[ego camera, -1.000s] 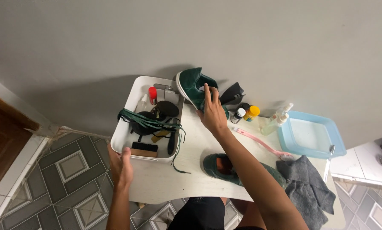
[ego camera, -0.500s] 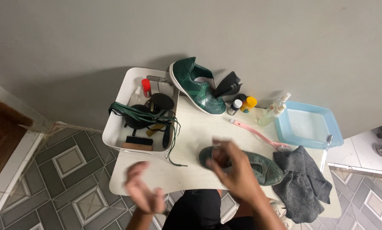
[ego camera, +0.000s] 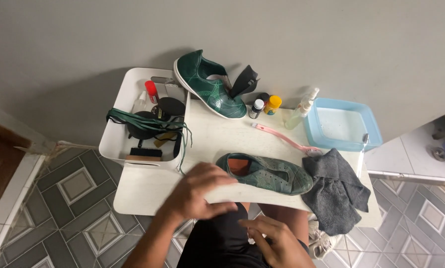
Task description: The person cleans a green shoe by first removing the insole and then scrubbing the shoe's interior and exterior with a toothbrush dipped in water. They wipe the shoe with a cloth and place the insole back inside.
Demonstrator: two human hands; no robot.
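A dark green shoe [ego camera: 267,173] lies on its side near the front of the small white table [ego camera: 148,188]. My left hand [ego camera: 202,193] rests at the table's front edge, fingers spread, just touching the shoe's heel end and holding nothing. My right hand [ego camera: 277,240] hovers lower, over my lap in black shorts, fingers loose and empty. A second green shoe [ego camera: 207,87] leans against the grey wall at the back, its heel over the rim of a white basket [ego camera: 116,144].
Green laces [ego camera: 148,121], brushes and a red-capped bottle [ego camera: 151,89] fill the basket. At the back stand small bottles [ego camera: 264,105] and a spray bottle [ego camera: 304,106]. A pink toothbrush [ego camera: 282,139], blue basin [ego camera: 341,126] and grey cloth [ego camera: 336,188] occupy the right side.
My right hand let go of the back shoe, left it leaning on the wall and drew back to my lap. My left hand rose from beside the table to its front edge.
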